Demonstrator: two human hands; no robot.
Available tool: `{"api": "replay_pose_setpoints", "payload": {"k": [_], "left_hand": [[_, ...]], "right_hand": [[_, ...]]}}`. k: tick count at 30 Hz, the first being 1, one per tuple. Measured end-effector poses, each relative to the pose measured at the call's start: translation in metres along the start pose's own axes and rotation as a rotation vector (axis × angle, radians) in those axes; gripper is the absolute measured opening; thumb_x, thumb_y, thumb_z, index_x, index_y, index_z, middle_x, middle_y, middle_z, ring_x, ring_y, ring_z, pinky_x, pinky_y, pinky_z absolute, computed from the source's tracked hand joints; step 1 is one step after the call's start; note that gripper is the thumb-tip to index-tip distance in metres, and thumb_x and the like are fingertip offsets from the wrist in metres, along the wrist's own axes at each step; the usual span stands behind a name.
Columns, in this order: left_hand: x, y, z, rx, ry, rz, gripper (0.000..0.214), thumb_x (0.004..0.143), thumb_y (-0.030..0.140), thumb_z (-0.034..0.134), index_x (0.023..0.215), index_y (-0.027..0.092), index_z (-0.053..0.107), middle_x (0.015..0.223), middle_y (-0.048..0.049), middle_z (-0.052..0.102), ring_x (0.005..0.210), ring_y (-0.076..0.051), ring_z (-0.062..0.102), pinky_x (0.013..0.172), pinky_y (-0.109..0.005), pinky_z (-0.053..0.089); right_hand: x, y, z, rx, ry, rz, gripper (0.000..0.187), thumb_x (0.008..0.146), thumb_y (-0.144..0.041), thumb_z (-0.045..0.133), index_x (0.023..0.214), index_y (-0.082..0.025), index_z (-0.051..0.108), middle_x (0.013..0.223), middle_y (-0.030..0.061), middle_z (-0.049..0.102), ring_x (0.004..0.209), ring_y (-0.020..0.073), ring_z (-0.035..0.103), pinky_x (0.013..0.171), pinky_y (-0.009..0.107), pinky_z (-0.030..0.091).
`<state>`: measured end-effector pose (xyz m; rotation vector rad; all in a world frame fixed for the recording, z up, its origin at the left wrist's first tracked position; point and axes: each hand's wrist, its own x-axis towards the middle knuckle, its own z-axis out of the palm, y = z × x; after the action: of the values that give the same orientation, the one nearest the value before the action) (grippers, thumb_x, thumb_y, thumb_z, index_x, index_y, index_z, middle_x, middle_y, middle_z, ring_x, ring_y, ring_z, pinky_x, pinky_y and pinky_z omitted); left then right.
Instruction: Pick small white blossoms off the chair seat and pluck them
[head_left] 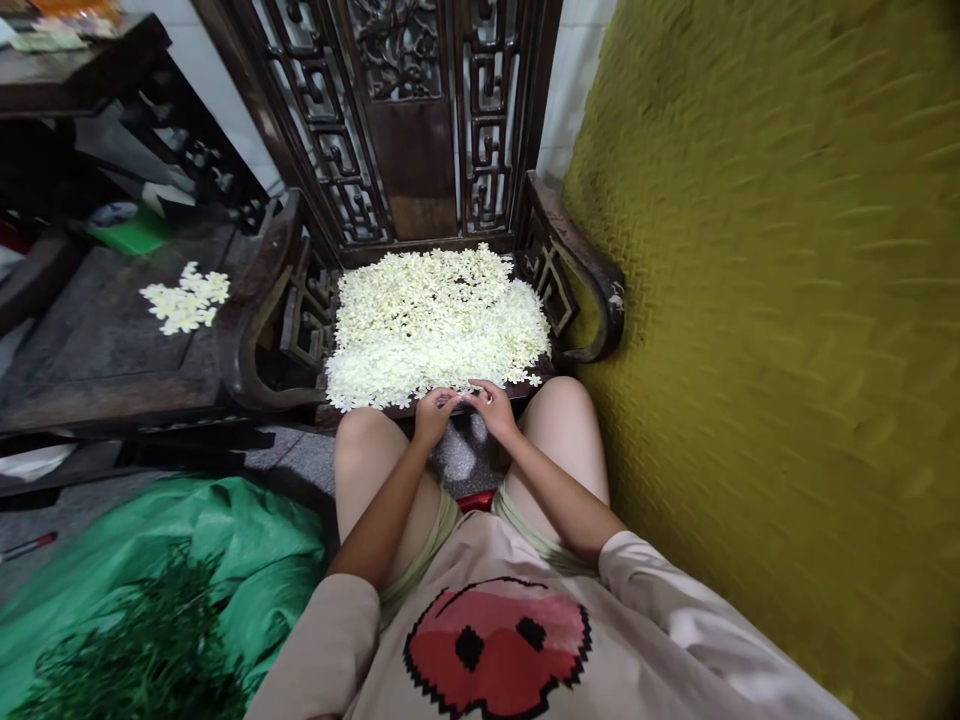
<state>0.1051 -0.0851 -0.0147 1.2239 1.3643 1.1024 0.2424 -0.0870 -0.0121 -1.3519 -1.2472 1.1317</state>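
A thick layer of small white flowers (pixel 435 315) covers the seat of a dark carved wooden chair (pixel 577 262) in front of me. My left hand (pixel 433 412) and my right hand (pixel 491 405) meet at the seat's near edge, fingertips pinched together against each other. Something small seems to be held between them, too small to make out. Both hands touch the nearest flowers. My knees sit either side of the hands.
A second small heap of white flowers (pixel 185 297) lies on a dark wooden table (pixel 105 345) to the left. A green sheet (pixel 247 560) with leafy green stems (pixel 142 650) covers the floor at lower left. A yellow-green textured wall (pixel 780 330) stands close on the right.
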Motion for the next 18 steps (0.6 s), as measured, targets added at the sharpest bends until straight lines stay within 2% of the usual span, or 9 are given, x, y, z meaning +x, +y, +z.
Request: {"api": "replay_pose_setpoints", "payload": {"k": [5, 11, 18], "left_hand": [[0.0030, -0.0011, -0.0019, 0.005, -0.044, -0.036, 0.016, 0.065, 0.033, 0.062, 0.070, 0.018, 0.060, 0.072, -0.0018, 0.064, 0.071, -0.016, 0.059, 0.074, -0.030, 0.046], [0.0005, -0.0022, 0.0016, 0.057, -0.056, -0.003, 0.016, 0.068, 0.034, 0.061, 0.069, 0.018, 0.059, 0.071, -0.0009, 0.061, 0.070, -0.014, 0.057, 0.070, -0.028, 0.044], [-0.0035, 0.0053, 0.0021, 0.207, 0.002, 0.171, 0.013, 0.072, 0.030, 0.059, 0.066, 0.018, 0.061, 0.070, -0.0010, 0.059, 0.068, -0.013, 0.053, 0.065, -0.027, 0.041]], "right_hand": [[-0.0001, -0.0022, 0.0004, -0.010, -0.030, 0.010, 0.026, 0.069, -0.039, 0.060, 0.081, -0.017, 0.066, 0.052, -0.0048, 0.036, 0.051, 0.0106, 0.034, 0.055, 0.025, 0.030], [-0.0005, -0.0052, 0.0001, -0.035, 0.023, 0.003, 0.026, 0.069, -0.043, 0.058, 0.071, -0.017, 0.062, 0.053, -0.0034, 0.040, 0.053, 0.0118, 0.037, 0.056, 0.025, 0.031], [-0.0015, -0.0064, 0.0022, -0.003, 0.018, 0.006, 0.024, 0.069, -0.042, 0.057, 0.069, -0.019, 0.054, 0.054, -0.0049, 0.036, 0.054, 0.0115, 0.036, 0.055, 0.025, 0.031]]}}
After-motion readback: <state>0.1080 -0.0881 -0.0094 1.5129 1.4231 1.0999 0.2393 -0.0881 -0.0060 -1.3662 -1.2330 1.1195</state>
